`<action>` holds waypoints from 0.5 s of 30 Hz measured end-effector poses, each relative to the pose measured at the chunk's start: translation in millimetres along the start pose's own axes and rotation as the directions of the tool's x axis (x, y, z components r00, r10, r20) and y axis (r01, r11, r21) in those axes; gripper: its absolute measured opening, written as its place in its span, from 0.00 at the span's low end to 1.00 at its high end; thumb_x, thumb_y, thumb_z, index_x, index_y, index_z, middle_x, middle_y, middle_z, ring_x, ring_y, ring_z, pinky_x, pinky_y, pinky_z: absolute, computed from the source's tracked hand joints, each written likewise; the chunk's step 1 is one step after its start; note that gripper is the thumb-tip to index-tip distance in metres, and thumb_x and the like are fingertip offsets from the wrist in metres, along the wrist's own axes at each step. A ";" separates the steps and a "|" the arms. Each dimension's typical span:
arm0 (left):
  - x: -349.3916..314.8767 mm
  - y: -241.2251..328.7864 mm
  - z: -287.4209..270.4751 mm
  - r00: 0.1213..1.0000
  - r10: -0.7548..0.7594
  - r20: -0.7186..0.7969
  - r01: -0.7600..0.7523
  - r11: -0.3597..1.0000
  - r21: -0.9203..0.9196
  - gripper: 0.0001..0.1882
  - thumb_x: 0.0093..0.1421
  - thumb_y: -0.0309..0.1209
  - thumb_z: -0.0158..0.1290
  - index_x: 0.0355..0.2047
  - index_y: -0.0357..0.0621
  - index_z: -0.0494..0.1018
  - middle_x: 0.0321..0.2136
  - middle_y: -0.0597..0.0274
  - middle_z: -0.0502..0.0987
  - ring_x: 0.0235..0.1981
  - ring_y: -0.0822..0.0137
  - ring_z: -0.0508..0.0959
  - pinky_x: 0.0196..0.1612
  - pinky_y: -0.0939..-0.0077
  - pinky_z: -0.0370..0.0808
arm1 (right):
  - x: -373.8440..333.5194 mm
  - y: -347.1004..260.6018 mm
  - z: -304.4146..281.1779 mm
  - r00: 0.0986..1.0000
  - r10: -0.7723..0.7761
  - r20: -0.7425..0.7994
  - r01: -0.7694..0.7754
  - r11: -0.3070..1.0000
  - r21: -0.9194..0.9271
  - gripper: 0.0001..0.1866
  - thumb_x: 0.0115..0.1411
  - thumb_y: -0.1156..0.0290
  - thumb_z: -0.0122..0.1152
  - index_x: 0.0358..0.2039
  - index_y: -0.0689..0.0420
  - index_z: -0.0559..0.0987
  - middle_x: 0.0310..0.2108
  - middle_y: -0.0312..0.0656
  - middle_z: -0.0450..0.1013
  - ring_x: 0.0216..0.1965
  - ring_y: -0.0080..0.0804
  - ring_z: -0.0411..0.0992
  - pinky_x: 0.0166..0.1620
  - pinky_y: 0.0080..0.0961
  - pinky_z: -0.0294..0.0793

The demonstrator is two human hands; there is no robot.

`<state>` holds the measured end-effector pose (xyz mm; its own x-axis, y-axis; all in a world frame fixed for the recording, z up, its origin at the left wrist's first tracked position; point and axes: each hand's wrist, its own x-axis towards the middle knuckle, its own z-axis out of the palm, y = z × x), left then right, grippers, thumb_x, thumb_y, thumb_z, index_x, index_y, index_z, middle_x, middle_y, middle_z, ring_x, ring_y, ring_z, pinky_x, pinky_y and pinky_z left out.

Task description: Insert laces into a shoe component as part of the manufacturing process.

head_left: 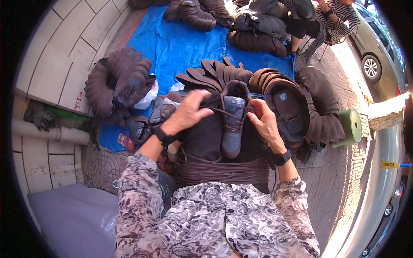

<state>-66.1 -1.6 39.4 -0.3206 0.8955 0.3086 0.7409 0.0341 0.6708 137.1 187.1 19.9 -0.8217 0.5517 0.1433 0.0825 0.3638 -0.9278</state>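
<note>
A dark grey shoe (232,144) stands on the black cloth (198,139) over my lap, toe toward me. Thin brown shoelaces (234,122) cross its tongue and run out to both sides. Just left of the shoe is my left hand (191,109), its thumb and fingers apart, with one lace reaching near the thumb. My right hand (264,120) is close on the right side, fingers bent around the other lace; the exact grip is partly hidden. A thick bundle of brown laces (219,172) lies across my waist.
Curved rows of brown shoe pieces (215,75) and a large ring of them (120,79) lie around a blue tarp (180,47). More shoes (288,103) sit at right, beside a green cylinder (350,127). Another person (340,19) is at the far right, near a parked car (374,51).
</note>
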 end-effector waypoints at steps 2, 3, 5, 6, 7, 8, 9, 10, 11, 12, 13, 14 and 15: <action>3.3 6.3 18.7 0.992 -0.014 0.127 0.017 1.000 -0.019 0.22 0.49 0.29 0.60 0.43 0.40 0.66 0.32 0.54 0.74 0.36 0.60 0.75 0.41 0.69 0.70 | 1.6 0.5 -2.0 0.993 0.109 0.048 -0.110 0.994 0.002 0.18 0.52 0.74 0.62 0.44 0.62 0.70 0.29 0.39 0.72 0.29 0.23 0.69 0.34 0.20 0.70; 1.0 2.9 23.0 0.992 0.066 0.111 -0.076 0.993 0.091 0.21 0.49 0.29 0.60 0.42 0.40 0.66 0.27 0.55 0.74 0.32 0.62 0.76 0.36 0.70 0.71 | 1.8 -6.1 -8.6 0.932 0.324 0.161 -0.338 0.939 0.069 0.17 0.53 0.73 0.62 0.42 0.62 0.71 0.26 0.36 0.72 0.26 0.21 0.68 0.31 0.19 0.69; 10.2 10.3 18.7 0.977 -0.051 0.208 0.057 0.998 -0.024 0.18 0.49 0.29 0.59 0.39 0.39 0.68 0.25 0.56 0.74 0.29 0.64 0.76 0.33 0.71 0.71 | 1.6 -4.0 -21.3 0.949 0.240 0.203 -0.242 0.970 -0.016 0.11 0.55 0.70 0.61 0.37 0.62 0.74 0.21 0.32 0.71 0.23 0.18 0.66 0.28 0.19 0.67; 13.7 12.4 16.8 0.937 -0.158 0.311 0.203 0.972 -0.118 0.15 0.50 0.30 0.59 0.36 0.38 0.70 0.22 0.56 0.74 0.26 0.65 0.76 0.29 0.73 0.70 | 0.3 -4.3 -23.2 0.959 0.204 0.197 -0.210 0.978 0.007 0.09 0.55 0.69 0.61 0.31 0.63 0.77 0.20 0.33 0.71 0.22 0.18 0.65 0.26 0.19 0.66; 14.1 12.0 15.5 0.937 -0.159 0.313 0.203 0.972 -0.116 0.15 0.50 0.30 0.59 0.36 0.38 0.70 0.22 0.56 0.74 0.26 0.65 0.76 0.29 0.73 0.70 | 0.5 -10.8 -27.0 0.959 0.204 0.197 -0.210 0.978 0.010 0.09 0.55 0.69 0.61 0.31 0.63 0.77 0.20 0.33 0.71 0.22 0.18 0.65 0.26 0.19 0.66; 13.6 9.7 13.6 0.941 -0.135 0.311 0.178 0.978 -0.113 0.11 0.51 0.31 0.58 0.32 0.37 0.72 0.22 0.56 0.75 0.24 0.66 0.75 0.28 0.73 0.70 | 0.8 -20.9 -32.6 0.952 0.183 0.244 -0.177 0.983 -0.048 0.09 0.54 0.70 0.61 0.30 0.63 0.77 0.20 0.34 0.71 0.22 0.18 0.65 0.25 0.20 0.65; 12.8 6.9 10.4 0.944 -0.112 0.310 0.152 0.982 -0.108 0.09 0.52 0.31 0.57 0.28 0.37 0.74 0.21 0.57 0.75 0.22 0.67 0.75 0.26 0.73 0.69 | 0.8 -28.9 -38.4 0.943 0.164 0.291 -0.140 0.985 -0.102 0.08 0.54 0.70 0.62 0.29 0.63 0.77 0.20 0.34 0.71 0.22 0.18 0.65 0.25 0.20 0.65; 12.0 1.6 2.9 0.951 -0.103 0.292 0.122 0.992 -0.045 0.09 0.54 0.32 0.55 0.24 0.37 0.75 0.24 0.58 0.77 0.25 0.67 0.76 0.28 0.75 0.70 | -1.6 -30.9 -47.9 0.944 0.127 0.305 -0.094 0.988 -0.120 0.07 0.54 0.71 0.61 0.29 0.63 0.77 0.18 0.33 0.69 0.21 0.17 0.64 0.23 0.19 0.63; 6.3 -6.8 -9.2 0.949 -0.078 0.307 0.113 0.989 -0.098 0.09 0.54 0.31 0.55 0.27 0.37 0.75 0.24 0.57 0.77 0.26 0.67 0.76 0.30 0.76 0.70 | -4.0 -41.1 -63.6 0.917 0.208 0.342 -0.154 0.972 -0.177 0.06 0.57 0.73 0.57 0.30 0.63 0.77 0.20 0.29 0.67 0.23 0.14 0.63 0.25 0.14 0.63; -4.5 -18.6 -20.4 0.967 -0.072 0.245 0.105 0.986 -0.127 0.09 0.54 0.33 0.55 0.27 0.39 0.76 0.21 0.57 0.76 0.24 0.67 0.76 0.28 0.75 0.70 | -6.2 -40.9 -82.7 0.907 0.213 0.363 -0.144 0.967 -0.209 0.05 0.57 0.75 0.57 0.31 0.63 0.77 0.20 0.30 0.67 0.23 0.15 0.63 0.25 0.15 0.64; -10.7 -19.1 -39.6 0.935 -0.171 0.311 0.224 0.964 -0.142 0.09 0.54 0.32 0.55 0.28 0.38 0.76 0.22 0.58 0.76 0.25 0.69 0.76 0.29 0.75 0.71 | -14.9 -24.8 -109.5 0.912 0.204 0.355 -0.129 0.966 -0.225 0.04 0.56 0.74 0.59 0.31 0.61 0.78 0.18 0.31 0.68 0.21 0.15 0.64 0.23 0.16 0.64; -26.3 -30.8 -57.9 0.906 -0.250 0.341 0.285 0.957 -0.057 0.08 0.54 0.30 0.55 0.27 0.37 0.76 0.23 0.57 0.77 0.26 0.70 0.76 0.30 0.76 0.71 | -22.9 -20.1 -134.0 0.899 0.251 0.359 -0.180 0.959 -0.220 0.04 0.55 0.77 0.58 0.32 0.61 0.78 0.20 0.30 0.69 0.23 0.14 0.65 0.26 0.15 0.66; -48.6 -41.5 -76.0 0.917 -0.274 0.289 0.298 0.954 -0.039 0.08 0.53 0.29 0.55 0.28 0.36 0.76 0.23 0.57 0.77 0.26 0.69 0.76 0.31 0.76 0.71 | -35.2 -12.3 -159.4 0.907 0.273 0.321 -0.225 0.958 -0.180 0.06 0.54 0.80 0.57 0.34 0.61 0.78 0.22 0.30 0.70 0.25 0.15 0.65 0.28 0.14 0.67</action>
<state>-126.1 -80.3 47.9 -0.3264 0.9403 -0.0960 0.5880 0.2815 0.7583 255.0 282.9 81.2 -0.9037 0.3584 -0.2342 0.3652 0.3597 -0.8587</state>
